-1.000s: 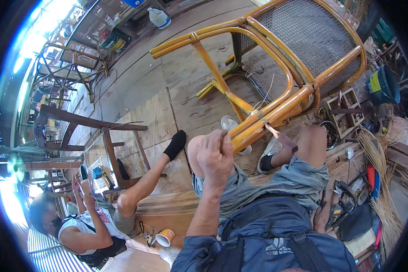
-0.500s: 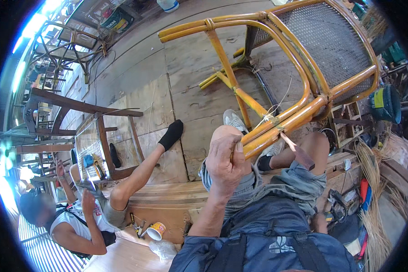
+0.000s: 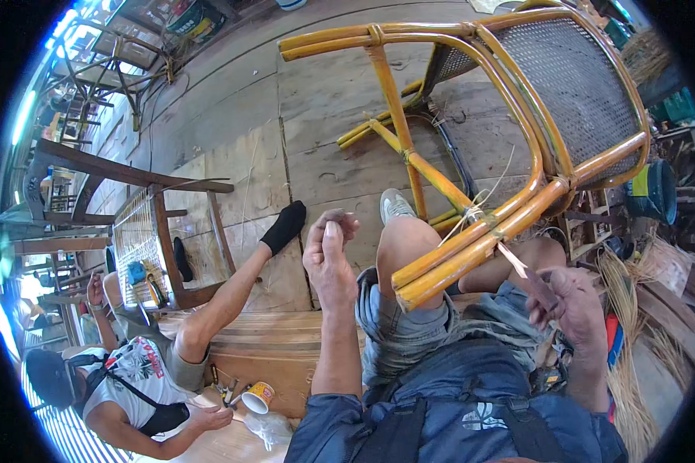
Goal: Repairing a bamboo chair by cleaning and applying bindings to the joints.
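A rattan chair (image 3: 432, 166) with glossy yellow-brown poles and a dark woven panel (image 3: 571, 65) lies tipped across my knees. Pale cane strands (image 3: 479, 212) are wound round one of its joints, their loose ends sticking out. Just right of that joint, a pointed tool with a dark brown handle (image 3: 543, 292) has its pale, narrow end against the pole. My right hand (image 3: 581, 305) is closed round that handle. Left of the chair's near pole ends, my left hand (image 3: 332, 258) is raised off the frame, fingers loosely bent and thumb apart. Nothing shows in it.
To the left, a co-worker (image 3: 131, 378) sits by a dark wooden chair frame (image 3: 131, 166), one leg stretched out. A yellow-and-white cup (image 3: 258, 397) and a plastic bag (image 3: 269, 428) lie nearby. Bundled cane strips (image 3: 633, 339) and a green bucket (image 3: 651, 191) are at right.
My left hand has let go of the chair's pole and moved left. My right hand has come up and taken the brown handle. The co-worker's near hand has lowered.
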Available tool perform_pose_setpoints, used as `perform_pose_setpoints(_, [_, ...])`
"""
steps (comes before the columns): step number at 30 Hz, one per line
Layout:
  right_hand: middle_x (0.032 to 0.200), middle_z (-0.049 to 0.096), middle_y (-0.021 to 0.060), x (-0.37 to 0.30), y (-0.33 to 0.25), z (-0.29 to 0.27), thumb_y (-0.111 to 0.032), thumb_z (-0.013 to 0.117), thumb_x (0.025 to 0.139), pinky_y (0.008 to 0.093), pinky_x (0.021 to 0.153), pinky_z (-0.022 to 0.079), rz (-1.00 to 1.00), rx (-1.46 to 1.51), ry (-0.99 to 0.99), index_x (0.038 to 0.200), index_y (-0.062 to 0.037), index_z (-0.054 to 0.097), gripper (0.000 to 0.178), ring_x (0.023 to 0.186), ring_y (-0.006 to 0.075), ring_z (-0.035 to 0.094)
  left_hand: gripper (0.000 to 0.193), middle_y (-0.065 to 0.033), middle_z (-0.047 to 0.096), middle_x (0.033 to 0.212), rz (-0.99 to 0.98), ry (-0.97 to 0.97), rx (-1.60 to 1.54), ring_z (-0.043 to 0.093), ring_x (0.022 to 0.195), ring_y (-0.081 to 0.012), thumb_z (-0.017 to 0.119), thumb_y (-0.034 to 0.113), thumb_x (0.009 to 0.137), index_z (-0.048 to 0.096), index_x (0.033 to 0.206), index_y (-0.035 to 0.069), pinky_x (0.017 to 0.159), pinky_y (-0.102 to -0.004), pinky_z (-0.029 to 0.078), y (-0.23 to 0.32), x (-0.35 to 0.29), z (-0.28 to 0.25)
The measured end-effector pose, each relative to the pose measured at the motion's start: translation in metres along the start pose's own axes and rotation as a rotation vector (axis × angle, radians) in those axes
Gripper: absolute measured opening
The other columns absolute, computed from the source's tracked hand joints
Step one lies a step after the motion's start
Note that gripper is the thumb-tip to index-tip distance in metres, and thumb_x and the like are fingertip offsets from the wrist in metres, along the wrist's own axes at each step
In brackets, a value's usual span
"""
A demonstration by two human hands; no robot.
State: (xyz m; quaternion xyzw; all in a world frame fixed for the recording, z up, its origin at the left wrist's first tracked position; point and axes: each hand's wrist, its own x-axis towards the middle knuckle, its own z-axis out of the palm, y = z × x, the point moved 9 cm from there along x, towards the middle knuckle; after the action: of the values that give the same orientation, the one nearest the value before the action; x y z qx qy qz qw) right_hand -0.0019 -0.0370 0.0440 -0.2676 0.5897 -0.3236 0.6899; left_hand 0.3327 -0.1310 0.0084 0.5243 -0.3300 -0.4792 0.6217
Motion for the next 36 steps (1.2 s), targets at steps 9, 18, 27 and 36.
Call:
perform_pose_setpoints(9, [0.068, 0.056, 0.0096, 0.017, -0.025, 0.032, -0.015, 0.045, 0.086, 0.0268, 0.039, 0.049, 0.408, -0.085, -0.039, 0.101, 0.0022, 0.053, 0.025, 0.051, 0.0166, 0.058, 0.028, -0.0126, 0.061, 0.091, 0.575, -0.681, 0.638, 0.059, 0.090, -0.0264, 0.061, 0.007, 0.073, 0.059, 0.099, -0.001, 0.078, -0.0362, 0.046, 0.068, -0.108, 0.123])
perform_pose_setpoints(18, [0.048, 0.051, 0.0098, 0.070, -0.026, 0.051, -0.017, 0.041, 0.090, 0.0325, 0.036, 0.045, 0.219, -1.171, -0.245, 0.079, 0.0054, 0.052, 0.027, 0.039, 0.0203, 0.055, 0.032, -0.0110, 0.061, 0.095, 0.728, -0.425, 1.225, 0.058, 0.091, -0.0276, 0.062, 0.019, 0.077, 0.056, 0.104, 0.003, 0.079, -0.0381, 0.044, 0.060, -0.099, 0.154])
perform_pose_setpoints(27, [0.082, 0.068, 0.0124, 0.078, -0.044, 0.100, -0.012, 0.051, 0.078, 0.0393, 0.068, 0.051, -0.160, -1.909, -0.030, 0.090, -0.0043, 0.068, 0.023, 0.077, 0.0256, 0.066, 0.032, -0.0117, 0.063, 0.092, 0.683, -0.491, 1.466, 0.061, 0.088, -0.0272, 0.062, 0.034, 0.076, 0.060, 0.092, 0.007, 0.072, -0.0398, 0.045, 0.017, -0.083, 0.158])
perform_pose_setpoints(36, [0.104, 0.065, 0.0115, 0.058, -0.042, 0.107, -0.019, 0.054, 0.081, 0.0377, 0.082, 0.049, -0.196, -2.150, 0.184, 0.104, -0.0100, 0.066, 0.028, 0.097, 0.0256, 0.062, 0.038, -0.0138, 0.066, 0.090, 0.615, -0.425, 1.515, 0.064, 0.088, -0.0272, 0.063, 0.042, 0.075, 0.065, 0.093, 0.009, 0.076, -0.0384, 0.050, 0.010, -0.070, 0.153])
